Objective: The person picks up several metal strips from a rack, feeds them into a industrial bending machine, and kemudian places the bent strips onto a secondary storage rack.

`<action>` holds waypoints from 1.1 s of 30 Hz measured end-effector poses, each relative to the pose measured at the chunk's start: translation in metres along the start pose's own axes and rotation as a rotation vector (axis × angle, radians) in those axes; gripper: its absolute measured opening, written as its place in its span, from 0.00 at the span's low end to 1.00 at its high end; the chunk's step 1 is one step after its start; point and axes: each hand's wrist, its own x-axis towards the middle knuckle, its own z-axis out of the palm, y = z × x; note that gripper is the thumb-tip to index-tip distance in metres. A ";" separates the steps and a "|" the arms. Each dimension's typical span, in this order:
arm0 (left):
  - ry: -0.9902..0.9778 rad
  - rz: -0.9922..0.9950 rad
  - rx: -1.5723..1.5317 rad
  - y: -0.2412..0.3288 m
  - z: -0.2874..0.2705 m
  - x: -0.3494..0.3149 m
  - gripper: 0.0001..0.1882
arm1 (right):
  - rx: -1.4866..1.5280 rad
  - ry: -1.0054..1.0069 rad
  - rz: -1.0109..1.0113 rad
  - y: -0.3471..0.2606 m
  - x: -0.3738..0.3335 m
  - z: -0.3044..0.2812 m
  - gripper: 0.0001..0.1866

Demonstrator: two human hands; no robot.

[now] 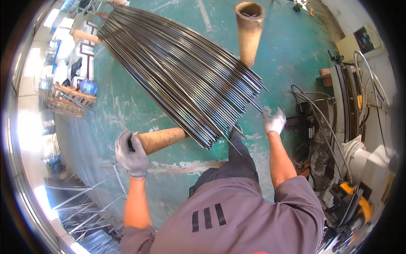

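A wide layer of long, dark, shiny metal rods (177, 67) slants across the floor in front of me, its near ends uneven. In a grey work glove, my left hand (132, 154) is at the near left, beside the end of a brown cardboard tube (163, 139). Its fingers are curled, and a small dark shape shows in them that I cannot make out. My right hand (275, 122), in a pale glove, is at the right of the bundle. Its fingertips meet the end of one metal rod (255, 104) that sticks out past its neighbours.
Another brown tube (249, 38) stands beside the rods' far right side. Machinery with hoses and cables (317, 114) lines the right. At left are a wooden pallet (69, 101), a blue water bottle (88, 86) and a metal frame (89, 190). Green floor (122, 106) shows worn patches.
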 end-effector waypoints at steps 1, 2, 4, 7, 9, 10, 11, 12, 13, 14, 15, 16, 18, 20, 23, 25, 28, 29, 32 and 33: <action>0.019 -0.002 -0.028 0.002 0.005 0.001 0.07 | 0.068 0.022 -0.066 -0.022 0.021 0.014 0.45; 0.001 -0.008 -0.002 0.004 0.008 0.004 0.08 | 0.142 0.041 -0.130 -0.044 0.046 0.030 0.47; -0.018 -0.020 0.050 0.007 0.012 0.009 0.08 | 0.076 -0.013 -0.234 -0.099 0.092 0.043 0.45; -0.047 0.013 0.049 0.011 0.011 0.017 0.09 | -0.123 -0.268 -0.163 -0.163 0.124 0.050 0.33; -0.042 0.021 0.095 0.011 0.011 0.017 0.10 | -0.149 -0.346 -0.239 -0.164 0.122 0.072 0.29; -0.042 0.013 0.082 0.010 0.012 0.019 0.10 | -0.162 -0.384 -0.274 -0.161 0.123 0.079 0.28; -0.039 -0.004 0.074 0.009 0.012 0.016 0.10 | -0.167 -0.360 -0.335 -0.157 0.126 0.083 0.24; -0.031 -0.014 0.068 0.005 0.013 0.017 0.11 | -0.181 -0.362 -0.401 -0.160 0.130 0.075 0.21; -0.038 -0.007 0.092 0.006 0.012 0.020 0.11 | -0.225 -0.368 -0.424 -0.159 0.136 0.078 0.20; -0.044 0.001 0.115 0.008 0.011 0.021 0.11 | -0.268 -0.372 -0.445 -0.160 0.140 0.081 0.19; -0.046 0.008 0.132 0.009 0.013 0.022 0.11 | -0.269 -0.351 -0.474 -0.160 0.141 0.080 0.17; -0.041 0.008 0.132 0.008 0.013 0.023 0.11 | -0.272 -0.365 -0.451 -0.163 0.143 0.083 0.17; -0.036 0.010 0.126 0.006 0.014 0.022 0.11 | -0.281 -0.392 -0.398 -0.166 0.145 0.092 0.16; -0.031 0.012 0.100 0.005 0.009 0.015 0.11 | -0.270 -0.497 -0.385 -0.186 0.146 0.067 0.16; -0.025 0.028 0.099 0.011 0.009 0.021 0.09 | -0.308 -0.634 -0.320 -0.187 0.150 0.077 0.14; -0.012 0.020 0.112 0.014 0.005 0.018 0.08 | -0.323 -0.706 -0.326 -0.195 0.152 0.063 0.14; 0.015 0.016 0.102 0.010 0.008 0.017 0.09 | -0.279 -0.731 -0.358 -0.180 0.157 0.075 0.15; 0.018 0.018 0.096 0.007 0.008 0.016 0.09 | -0.259 -0.742 -0.390 -0.175 0.157 0.078 0.15; 0.024 0.024 0.109 0.008 0.007 0.019 0.10 | 0.000 -0.840 -0.333 -0.156 0.148 0.092 0.14; 0.027 0.020 0.120 0.007 0.007 0.018 0.10 | 0.301 -1.037 -0.084 -0.159 0.141 0.087 0.14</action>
